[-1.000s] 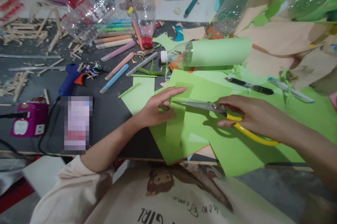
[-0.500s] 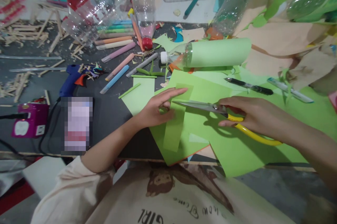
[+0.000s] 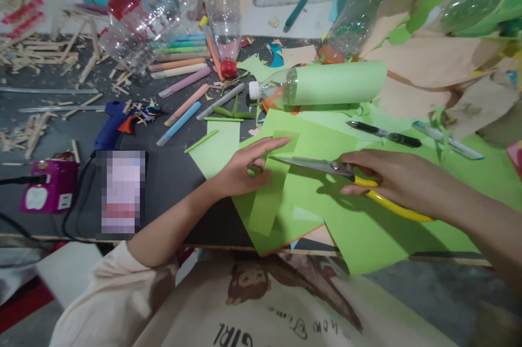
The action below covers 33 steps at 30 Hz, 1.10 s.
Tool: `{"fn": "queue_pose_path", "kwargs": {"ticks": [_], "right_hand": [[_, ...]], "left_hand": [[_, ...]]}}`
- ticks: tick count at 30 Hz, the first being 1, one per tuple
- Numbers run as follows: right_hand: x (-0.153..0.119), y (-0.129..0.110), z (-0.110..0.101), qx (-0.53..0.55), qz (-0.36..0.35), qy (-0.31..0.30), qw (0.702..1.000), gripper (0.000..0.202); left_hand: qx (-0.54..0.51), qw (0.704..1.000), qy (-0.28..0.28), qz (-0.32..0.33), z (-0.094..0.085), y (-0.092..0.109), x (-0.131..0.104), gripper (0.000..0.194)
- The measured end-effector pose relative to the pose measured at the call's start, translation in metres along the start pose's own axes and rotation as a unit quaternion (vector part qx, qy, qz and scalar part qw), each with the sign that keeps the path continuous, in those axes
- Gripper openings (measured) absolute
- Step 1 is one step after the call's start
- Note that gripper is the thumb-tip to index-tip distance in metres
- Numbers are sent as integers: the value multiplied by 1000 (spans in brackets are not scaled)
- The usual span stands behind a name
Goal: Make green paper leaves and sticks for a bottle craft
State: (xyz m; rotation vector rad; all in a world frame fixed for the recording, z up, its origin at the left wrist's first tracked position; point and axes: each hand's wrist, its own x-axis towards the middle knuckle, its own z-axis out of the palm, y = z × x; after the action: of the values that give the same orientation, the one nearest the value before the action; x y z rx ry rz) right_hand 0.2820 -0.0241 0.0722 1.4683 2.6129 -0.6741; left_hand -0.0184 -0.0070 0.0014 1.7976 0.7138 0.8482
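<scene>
Yellow-handled scissors are in my right hand, fingers round the handles and blades pointing left. The blade tips lie at a narrow green paper strip. My left hand is at the strip's left side, index finger stretched across its upper part, thumb and other fingers curled beneath; the strip appears held between them. Larger green sheets lie under both hands. Beyond them a bottle wrapped in pale green paper rests on its side.
Markers, a blue glue gun, a phone and a purple box lie to the left. A black pen is on the right. Clear bottles, wooden sticks and paper scraps lie farther back.
The scissor blades look more closed at the strip, and the strip's lower end has shifted slightly left. Both hands stay almost in place.
</scene>
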Motion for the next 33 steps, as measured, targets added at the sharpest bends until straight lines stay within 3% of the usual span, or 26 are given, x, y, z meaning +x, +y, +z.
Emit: {"fn": "queue_pose_path", "kwargs": {"ticks": [7,16,25,29,33], "right_hand": [[1,-6,-2,0,26,-31,999,76],[4,-4,2,28,28,-26,999,84],[2,-2,3,27,8,-20,999,75],[-1,0,6,9,54,2,999,77],[-12,10,12,-15,140,43,989,62]], "left_hand": [[12,999,-5,33,0,2,1,65],[7,999,-9,40,0,1,1,67],[14,1000,-16,-5,0,0,1,68],[36,997,16,-63,-1,-4,4,65],[63,991,71,-98,-3,-7,7,57]]}}
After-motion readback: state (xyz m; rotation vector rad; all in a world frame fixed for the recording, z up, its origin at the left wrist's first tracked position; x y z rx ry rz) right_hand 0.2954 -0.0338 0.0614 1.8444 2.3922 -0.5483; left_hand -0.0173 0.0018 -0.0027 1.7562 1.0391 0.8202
